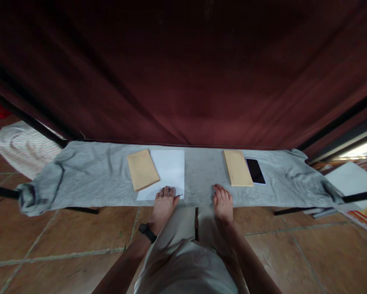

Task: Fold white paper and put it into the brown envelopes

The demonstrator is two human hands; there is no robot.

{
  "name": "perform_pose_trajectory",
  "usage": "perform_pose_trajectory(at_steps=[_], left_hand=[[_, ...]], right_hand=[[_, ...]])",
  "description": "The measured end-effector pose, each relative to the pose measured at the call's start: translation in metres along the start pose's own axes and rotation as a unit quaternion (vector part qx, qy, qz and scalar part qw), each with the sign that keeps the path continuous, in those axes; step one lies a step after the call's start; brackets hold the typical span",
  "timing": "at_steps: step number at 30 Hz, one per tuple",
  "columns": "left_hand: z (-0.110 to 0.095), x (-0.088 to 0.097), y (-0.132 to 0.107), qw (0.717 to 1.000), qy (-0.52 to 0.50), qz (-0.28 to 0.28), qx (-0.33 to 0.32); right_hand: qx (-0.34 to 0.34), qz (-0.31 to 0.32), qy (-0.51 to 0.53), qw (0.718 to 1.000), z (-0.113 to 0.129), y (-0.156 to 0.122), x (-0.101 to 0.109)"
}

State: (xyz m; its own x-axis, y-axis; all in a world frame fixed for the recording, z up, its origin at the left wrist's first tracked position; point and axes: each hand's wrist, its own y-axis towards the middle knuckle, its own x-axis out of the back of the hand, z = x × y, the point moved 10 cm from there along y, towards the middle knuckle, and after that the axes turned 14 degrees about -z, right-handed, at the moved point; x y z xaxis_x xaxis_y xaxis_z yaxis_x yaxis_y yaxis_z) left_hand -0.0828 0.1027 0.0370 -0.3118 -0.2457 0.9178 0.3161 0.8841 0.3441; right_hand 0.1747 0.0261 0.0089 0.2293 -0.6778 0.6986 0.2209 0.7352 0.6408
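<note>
A narrow table covered with a grey cloth [94,179] stands in front of me. My left hand [164,203], with a black watch on the wrist, rests at the near edge with its fingers curled on the bottom edge of a white sheet of paper [168,169]. A brown envelope [142,169] lies on the sheet's left part. My right hand [222,201] lies flat on the cloth with fingers stretched out, holding nothing. Just beyond it lies a second brown envelope [237,168], and a black phone [255,170] lies to its right.
A dark red curtain [183,73] hangs right behind the table. The floor is brown tile [48,245]. A striped cloth [24,147] lies on the floor at the left. White boards and printed sheets [352,179] lie at the right. Black table legs stick out on both sides.
</note>
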Motion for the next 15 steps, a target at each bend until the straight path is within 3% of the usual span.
perform_pose_trajectory(at_steps=[7,12,15], left_hand=[[-0.022,-0.006,-0.009,0.998,-0.067,-0.001,-0.023],[0.016,0.012,0.001,0.979,-0.111,-0.042,0.166],[0.016,0.032,0.006,0.964,-0.168,-0.09,0.185]], right_hand=[[-0.016,0.013,0.0,1.0,-0.001,0.0,-0.002],[-0.047,0.006,0.041,0.998,-0.005,0.004,0.0],[-0.105,-0.01,0.122,0.987,-0.008,0.011,-0.002]])
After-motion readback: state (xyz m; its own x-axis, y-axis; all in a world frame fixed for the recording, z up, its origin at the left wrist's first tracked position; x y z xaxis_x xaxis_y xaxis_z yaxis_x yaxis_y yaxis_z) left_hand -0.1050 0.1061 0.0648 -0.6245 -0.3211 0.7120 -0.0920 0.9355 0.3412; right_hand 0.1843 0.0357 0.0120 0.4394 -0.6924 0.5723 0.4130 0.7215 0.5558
